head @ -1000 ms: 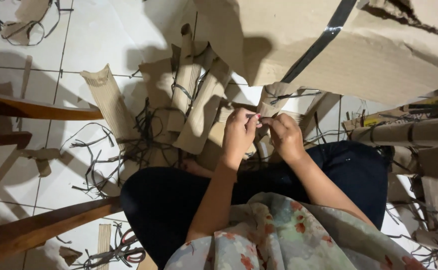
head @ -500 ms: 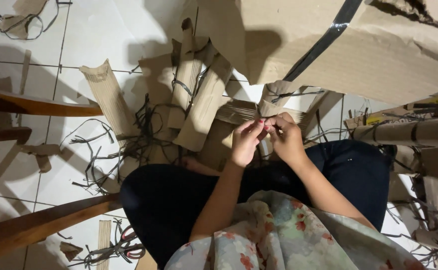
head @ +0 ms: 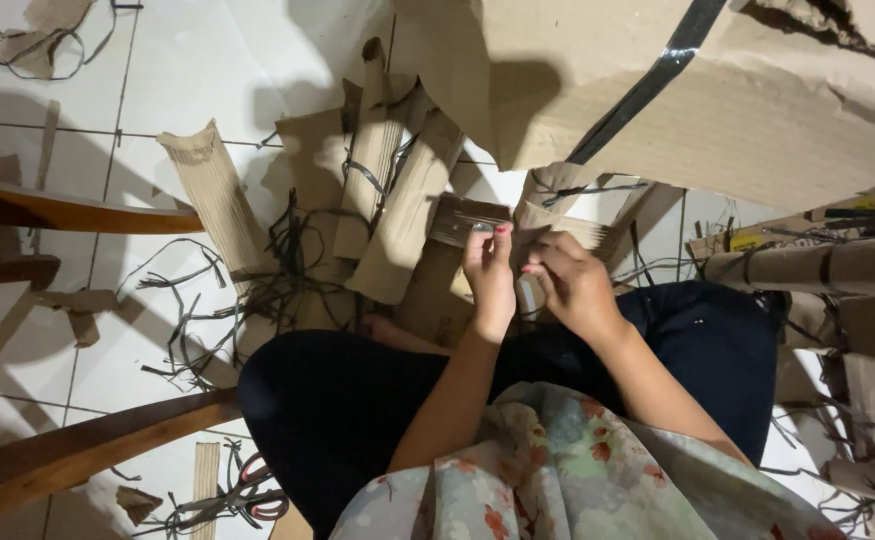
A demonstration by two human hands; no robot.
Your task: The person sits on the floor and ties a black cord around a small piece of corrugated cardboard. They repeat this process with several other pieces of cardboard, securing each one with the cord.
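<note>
Left hand (head: 490, 275) and right hand (head: 572, 285) — each grip pinching one small cardboard piece (head: 529, 240) above lap.

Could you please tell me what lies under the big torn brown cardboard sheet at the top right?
Under the torn brown cardboard sheet show rolled cardboard tubes, thin black strips and white tiled floor; anything farther beneath is covered.

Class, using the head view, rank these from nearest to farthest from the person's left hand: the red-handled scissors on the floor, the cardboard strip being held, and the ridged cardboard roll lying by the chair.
1. The cardboard strip, pinched in the left hand, at centre.
2. The ridged cardboard roll, up and to the left.
3. The red-handled scissors, at the bottom left.
</note>
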